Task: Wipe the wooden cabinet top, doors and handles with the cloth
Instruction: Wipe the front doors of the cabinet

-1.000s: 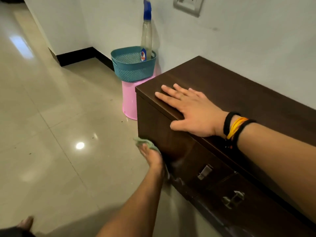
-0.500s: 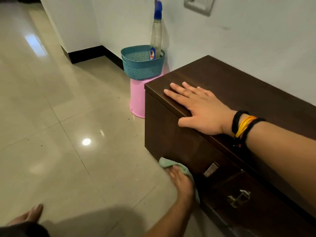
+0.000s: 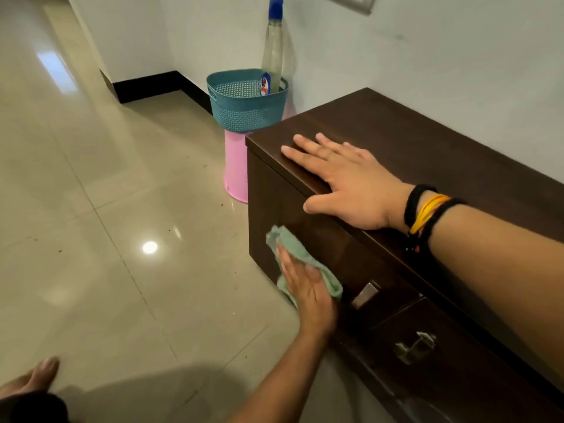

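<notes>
Cabinet (image 3: pixel 427 154) of dark wood filled the right half of the frame, along the wall. Beyond its far end, upper centre, a teal basket (image 3: pixel 247 111) sat on a pink stool (image 3: pixel 236 166). The right hand (image 3: pixel 351 184) lay flat on the cabinet top, fingers straight, holding nothing. Lower centre, the left hand (image 3: pixel 308 288) pressed the green cloth (image 3: pixel 297 250) against the door front (image 3: pixel 274 203) with straight fingers, just left of a metal handle (image 3: pixel 366 294).

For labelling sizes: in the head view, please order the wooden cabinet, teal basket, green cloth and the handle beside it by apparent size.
1. wooden cabinet
2. teal basket and green cloth, about alike; the cloth is nearer and partly under the left hand, so unranked
3. handle
</notes>
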